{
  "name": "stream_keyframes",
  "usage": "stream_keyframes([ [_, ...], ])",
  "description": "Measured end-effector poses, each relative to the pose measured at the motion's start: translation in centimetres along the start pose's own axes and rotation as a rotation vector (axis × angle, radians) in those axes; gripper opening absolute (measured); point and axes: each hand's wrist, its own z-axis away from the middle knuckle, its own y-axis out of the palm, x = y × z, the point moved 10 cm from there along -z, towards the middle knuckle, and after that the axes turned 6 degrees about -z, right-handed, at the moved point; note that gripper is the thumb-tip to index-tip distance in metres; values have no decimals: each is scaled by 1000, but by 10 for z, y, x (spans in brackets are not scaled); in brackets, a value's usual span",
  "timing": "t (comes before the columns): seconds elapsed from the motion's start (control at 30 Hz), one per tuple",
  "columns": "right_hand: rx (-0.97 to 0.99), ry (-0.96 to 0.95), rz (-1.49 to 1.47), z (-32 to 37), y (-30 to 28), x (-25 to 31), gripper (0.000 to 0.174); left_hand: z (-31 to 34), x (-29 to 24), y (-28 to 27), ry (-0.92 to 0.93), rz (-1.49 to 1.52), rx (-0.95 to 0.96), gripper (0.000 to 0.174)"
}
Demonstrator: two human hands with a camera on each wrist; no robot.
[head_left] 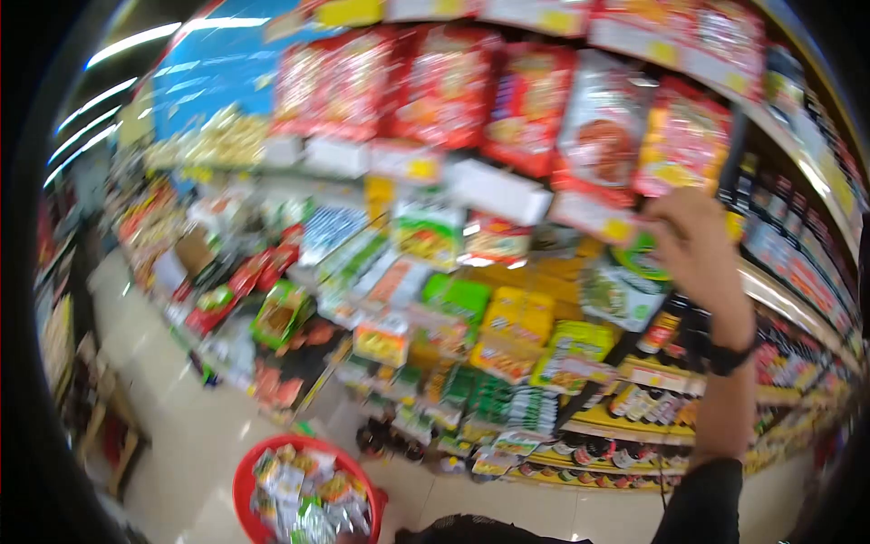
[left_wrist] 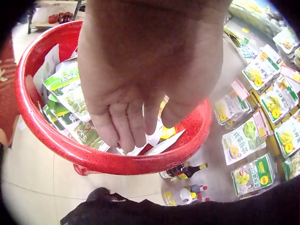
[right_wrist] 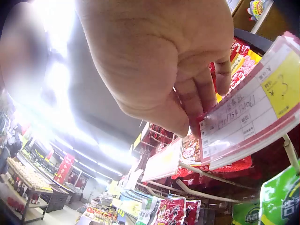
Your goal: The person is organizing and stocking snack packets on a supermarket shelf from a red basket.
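Note:
In the head view, my right hand (head_left: 702, 249) reaches to the hanging row, beside a red and yellow packet (head_left: 684, 136) and a clear-fronted red packet (head_left: 603, 127). The right wrist view has that hand (right_wrist: 159, 61) with thumb and fingers close together, pinching a red packet (right_wrist: 190, 149) at the left edge of a price tag (right_wrist: 248, 110); the tag partly hides the grip. My left hand (left_wrist: 150, 70) hangs over a red basket (left_wrist: 51, 143), fingers pointing down and touching packets inside, among them a green and white one (left_wrist: 70, 89). Its fingertips are partly hidden.
Bottles (head_left: 666, 326) line the shelves on the right. Green and yellow packets (head_left: 517, 317) hang below the red ones. Loose goods (head_left: 281, 313) lie on the display at the left. More bottles (left_wrist: 187, 171) stand beside the basket in the left wrist view.

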Motion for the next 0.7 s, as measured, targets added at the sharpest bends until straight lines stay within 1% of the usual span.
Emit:
stream_keyframes([
  [0.03, -42, -5, -1, 3, -1, 3, 12, -3, -2, -1, 14, -44, -24, 43],
  [0.07, -23, 7, 23, 6, 0, 4, 10, -10, 6, 2, 14, -105, -49, 43],
  [0.1, 30, 25, -24, 6, 4, 7, 7, -17, 6, 2, 23, -186, -70, 44],
  [0.13, 31, 54, -77, 12, 5, 9, 8, 18, -23, -15, -267, -63, -124, 46],
  [0.17, 68, 104, -153, 22, 9, 5, 11, -5, -15, -14, -44, -334, -157, 50],
  [0.2, -12, 85, -127, 34, 7, 15, 10, 19, -55, -33, 71, -460, -230, 39],
  [0.23, 132, 43, -37, 43, 13, 20, 9, 50, -51, -52, -256, -33, -278, 43],
  [0.27, 144, 148, -139, 61, 19, 17, 12, 28, -19, -48, -242, 12, -342, 39],
  [0.3, 191, 89, -243, 69, 28, 40, 13, -4, 19, -38, -215, 49, -339, 38],
  [0.33, 304, 43, -249, 86, 42, 49, 18, 27, -12, -52, -237, 123, -346, 39],
  [0.37, 530, -48, -411, 88, 67, 78, 30, 26, -5, -54, -261, 171, -347, 39],
  [0.4, 538, -105, -518, 94, 84, 101, 29, 18, 6, -50, -283, 218, -341, 39],
  [0.43, 608, -19, -590, 103, 104, 113, 28, 6, 24, -49, -291, 241, -362, 40],
  [0.47, 633, 24, -653, 110, 121, 124, 26, 1, 40, -44, -302, 264, -379, 40],
  [0.5, 677, 95, -685, 123, 141, 128, 26, 8, 45, -51, -367, 194, -443, 41],
  [0.53, 723, 170, -717, 137, 160, 131, 28, 6, 46, -51, -353, 253, -416, 41],
  [0.57, 779, 176, -704, 148, 176, 140, 29, 35, 11, -66, -370, 256, -419, 38],
  [0.6, 832, 183, -692, 160, 191, 148, 30, 24, 24, -64, -320, 271, -434, 36],
  [0.63, 903, 242, -700, 176, 205, 151, 32, 28, 21, -68, -304, 201, -467, 35],
  [0.67, 927, 216, -713, 187, 213, 158, 32, 30, 14, -75, -280, 130, -499, 35],
  [0.7, 991, 229, -719, 200, 225, 162, 32, 28, 20, -73, -299, 150, -505, 36],
])
